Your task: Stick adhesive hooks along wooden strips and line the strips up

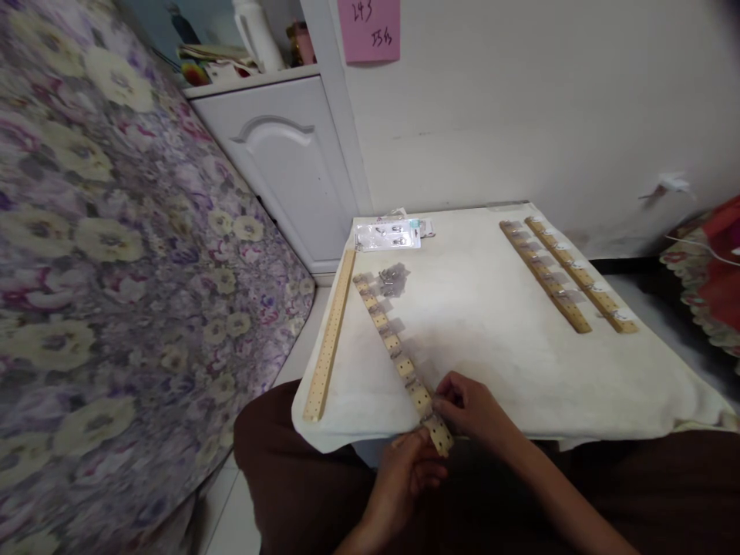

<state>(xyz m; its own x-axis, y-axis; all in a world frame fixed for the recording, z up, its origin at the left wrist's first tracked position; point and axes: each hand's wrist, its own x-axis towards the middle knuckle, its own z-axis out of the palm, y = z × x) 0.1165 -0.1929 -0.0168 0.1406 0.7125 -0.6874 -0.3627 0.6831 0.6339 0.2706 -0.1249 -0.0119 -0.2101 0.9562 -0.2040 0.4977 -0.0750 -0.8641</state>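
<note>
A light wooden strip with rows of holes (404,365) lies slantwise on the table, its near end sticking out past the front edge. Several small metal hooks are set along it. Around that near end, my left hand (406,467) is closed, with the thumb on top. My right hand (469,408) pinches at a metal hook (438,418) on the strip's right side, close to the left thumb. Exactly how the fingertips meet the hook is too small to see. Beyond the strip sits a small pile of loose metal hooks (391,280).
A bare perforated strip (331,339) lies along the left edge of the white-covered table (462,293). On the right are two strips with hooks (546,274) (583,276). Clear plastic packaging (388,235) lies at the back. A floral curtain (144,293) hangs at left.
</note>
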